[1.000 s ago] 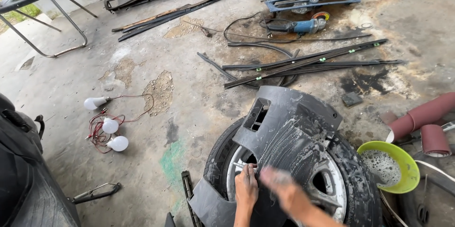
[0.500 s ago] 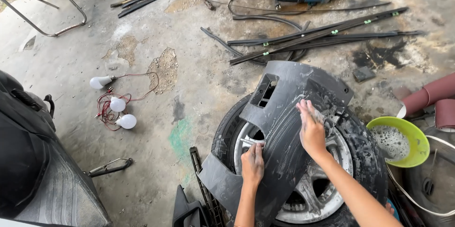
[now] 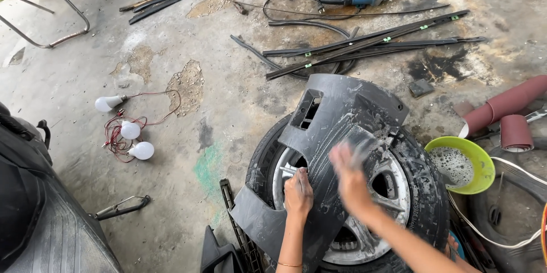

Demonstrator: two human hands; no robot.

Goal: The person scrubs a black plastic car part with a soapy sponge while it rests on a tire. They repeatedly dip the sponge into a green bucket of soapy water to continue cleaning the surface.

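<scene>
My left hand (image 3: 298,193) grips the edge of the dark plastic bumper panel (image 3: 336,147), which lies tilted across the wheel (image 3: 410,193) on the floor. My right hand (image 3: 348,179) presses flat on the panel's wet, soapy surface, blurred, so I cannot tell how its fingers lie. A green bowl (image 3: 476,162) of suds sits just beside the wheel.

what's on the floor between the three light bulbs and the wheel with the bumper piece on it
In the head view, mostly bare stained concrete floor lies between the light bulbs and the wheel; only a greenish paint smear marks that stretch.
</scene>
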